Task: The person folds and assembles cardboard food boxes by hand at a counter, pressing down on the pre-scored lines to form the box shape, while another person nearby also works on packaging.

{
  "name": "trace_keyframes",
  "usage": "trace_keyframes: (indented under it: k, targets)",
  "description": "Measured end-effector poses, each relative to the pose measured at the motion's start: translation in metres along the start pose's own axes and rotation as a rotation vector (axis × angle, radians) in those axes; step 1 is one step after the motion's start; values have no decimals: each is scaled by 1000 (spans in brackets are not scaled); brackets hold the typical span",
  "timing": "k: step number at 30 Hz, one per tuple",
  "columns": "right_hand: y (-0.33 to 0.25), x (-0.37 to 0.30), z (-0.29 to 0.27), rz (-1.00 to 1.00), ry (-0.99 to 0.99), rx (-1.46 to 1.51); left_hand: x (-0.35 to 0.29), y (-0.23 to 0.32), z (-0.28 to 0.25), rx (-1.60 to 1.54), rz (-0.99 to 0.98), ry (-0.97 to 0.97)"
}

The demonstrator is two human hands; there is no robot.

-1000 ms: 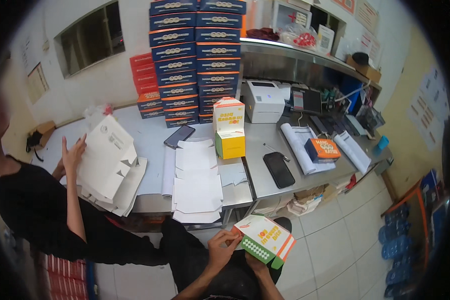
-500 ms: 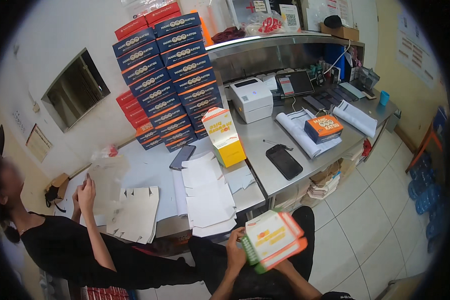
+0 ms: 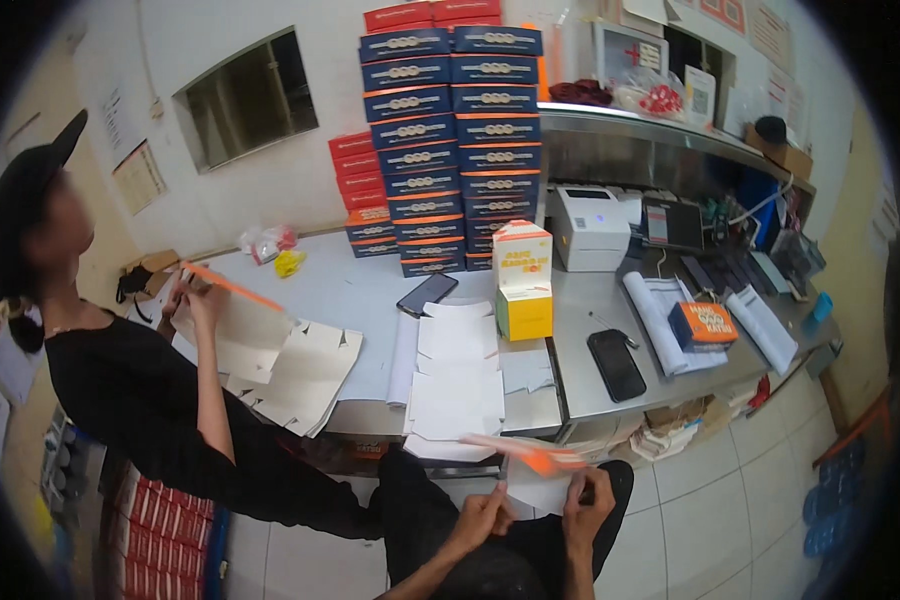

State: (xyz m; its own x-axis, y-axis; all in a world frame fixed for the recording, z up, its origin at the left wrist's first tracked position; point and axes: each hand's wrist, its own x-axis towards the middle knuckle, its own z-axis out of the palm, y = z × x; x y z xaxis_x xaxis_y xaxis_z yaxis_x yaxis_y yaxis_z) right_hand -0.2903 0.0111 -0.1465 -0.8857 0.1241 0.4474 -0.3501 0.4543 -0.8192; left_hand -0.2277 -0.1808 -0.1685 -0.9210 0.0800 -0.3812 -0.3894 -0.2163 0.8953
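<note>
Above my lap, my left hand (image 3: 482, 515) and my right hand (image 3: 588, 507) are closed on a flat carton blank (image 3: 538, 457) of white and orange card. The blank is tilted so that its orange edge shows, and it is partly blurred. My right fingers curl in a pinch at its right side, while my left thumb and fingers grip its left side. Just beyond it, a pile of flat white carton blanks (image 3: 456, 385) lies at the table's front edge. Behind the pile's right side stands a folded yellow and white carton (image 3: 525, 312) with its lid raised.
At left a co-worker (image 3: 130, 380) in black holds an orange-edged blank (image 3: 232, 325) over cream blanks (image 3: 315, 370). Tall stacks of dark blue boxes (image 3: 420, 155) stand at the back. A phone (image 3: 427, 294), a black device (image 3: 616, 365), a small orange box (image 3: 703, 327) and a white printer (image 3: 592, 230) are on the worktops.
The blank in my hands has turned from showing its printed face to nearly edge-on. My view has swung left. The co-worker's hands now have an orange-edged blank in them.
</note>
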Motion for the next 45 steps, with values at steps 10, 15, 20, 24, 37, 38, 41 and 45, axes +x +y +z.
trace_keyframes:
  k: [10,15,20,24,37,38,41,45]
  targets:
    - [3,-26,21,-136,-243,34,16,32,11,445,572,375]
    - [-16,-33,33,101,-183,146,3,0,5,965,707,485]
    - [-29,-33,49,34,-151,382,-8,-9,4,793,663,373]
    - [-40,-36,50,178,-109,502,-10,-15,8,730,641,348]
    - [-46,-9,23,-122,-347,221,-3,-18,8,680,637,329]
    - [-46,-6,19,-158,-388,201,-3,-17,8,678,639,326]
    - [-42,-1,13,-98,-426,272,-6,-17,7,670,636,317]
    - [-36,-10,21,27,-332,460,-7,-18,12,660,625,289]
